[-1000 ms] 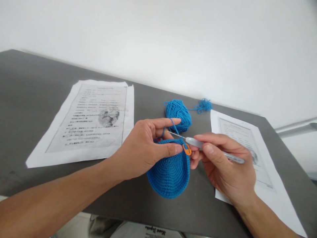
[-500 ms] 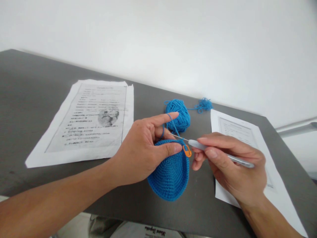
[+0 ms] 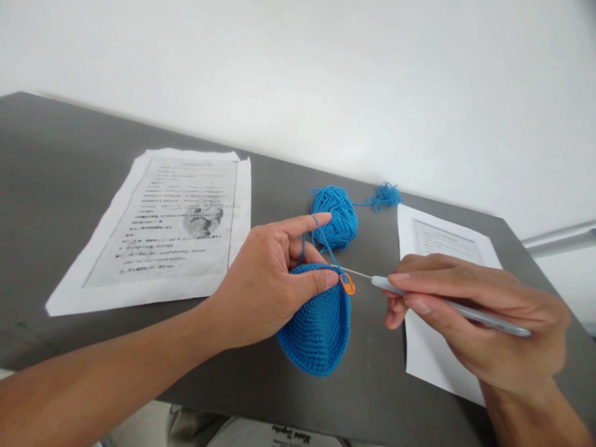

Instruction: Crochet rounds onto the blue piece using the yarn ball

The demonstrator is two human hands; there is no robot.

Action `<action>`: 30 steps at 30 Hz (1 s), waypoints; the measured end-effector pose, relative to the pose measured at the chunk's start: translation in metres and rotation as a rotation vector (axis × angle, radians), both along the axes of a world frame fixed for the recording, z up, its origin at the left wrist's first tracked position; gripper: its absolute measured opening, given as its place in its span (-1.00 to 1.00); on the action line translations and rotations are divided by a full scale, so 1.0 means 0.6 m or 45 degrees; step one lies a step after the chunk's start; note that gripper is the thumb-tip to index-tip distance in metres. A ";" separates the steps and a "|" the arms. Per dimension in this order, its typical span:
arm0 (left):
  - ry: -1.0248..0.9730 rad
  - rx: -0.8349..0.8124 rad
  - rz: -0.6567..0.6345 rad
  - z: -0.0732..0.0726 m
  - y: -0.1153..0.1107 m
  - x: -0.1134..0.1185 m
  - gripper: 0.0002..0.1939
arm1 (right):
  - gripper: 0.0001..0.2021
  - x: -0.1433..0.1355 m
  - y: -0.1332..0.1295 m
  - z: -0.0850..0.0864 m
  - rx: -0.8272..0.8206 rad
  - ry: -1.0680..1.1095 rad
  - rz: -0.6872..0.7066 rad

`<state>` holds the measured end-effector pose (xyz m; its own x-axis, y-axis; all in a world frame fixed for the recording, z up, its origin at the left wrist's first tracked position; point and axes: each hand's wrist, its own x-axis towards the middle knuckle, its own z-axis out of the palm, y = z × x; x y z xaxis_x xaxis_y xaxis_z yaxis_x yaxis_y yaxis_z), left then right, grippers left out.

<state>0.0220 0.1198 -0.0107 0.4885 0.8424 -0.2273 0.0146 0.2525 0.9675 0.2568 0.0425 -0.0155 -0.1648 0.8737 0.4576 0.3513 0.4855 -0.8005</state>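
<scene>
"White wall [image 3: 298, 74], grey table [image 3: 279, 192]: what is seen from the head view?"

"Printed sheets are laid at left [image 3: 116, 236] and right [image 3: 442, 236]. Between them, a yarn ball [image 3: 342, 220] and a small tangle [image 3: 386, 195] are set."

"And the blue crochet piece [image 3: 319, 335]?"

"Its rim is pinched by the left hand [image 3: 274, 285], mid-table, near the front; a strand [image 3: 329, 248] is looped over the index finger. An orange marker [image 3: 349, 288] is hung there."

"The right hand [image 3: 503, 354]?"

"A hook [image 3: 384, 284] is gripped like a pen, its shaft pointed to the rim."

Bare hands [image 3: 277, 279], bare forearms [image 3: 153, 351], pale top [image 3: 246, 434], dark lettering [image 3: 294, 433]
</scene>
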 end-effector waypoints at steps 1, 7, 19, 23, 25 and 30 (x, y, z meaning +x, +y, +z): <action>0.006 -0.002 0.001 0.000 0.000 0.000 -0.05 | -0.68 0.001 0.000 0.001 0.003 -0.012 -0.006; 0.019 0.035 0.011 -0.001 0.000 0.000 -0.07 | -0.64 -0.006 0.000 0.007 0.044 -0.051 -0.019; 0.125 0.325 0.127 -0.005 -0.015 0.006 -0.24 | -0.52 -0.012 -0.011 -0.007 0.142 -0.180 -0.117; 0.151 0.388 0.166 -0.007 -0.016 0.007 -0.30 | -0.50 -0.017 -0.012 -0.009 0.160 -0.193 -0.115; 0.166 0.406 0.161 -0.008 -0.015 0.007 -0.31 | -0.51 -0.020 -0.014 -0.010 0.174 -0.206 -0.126; 0.210 0.447 0.211 -0.007 -0.017 0.008 -0.36 | -0.49 -0.028 -0.014 -0.016 0.238 -0.317 -0.181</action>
<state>0.0270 0.1098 -0.0151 0.3209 0.9468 0.0236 0.1637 -0.0800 0.9833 0.2401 0.0338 -0.0250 -0.1743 0.8010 0.5727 0.5997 0.5477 -0.5835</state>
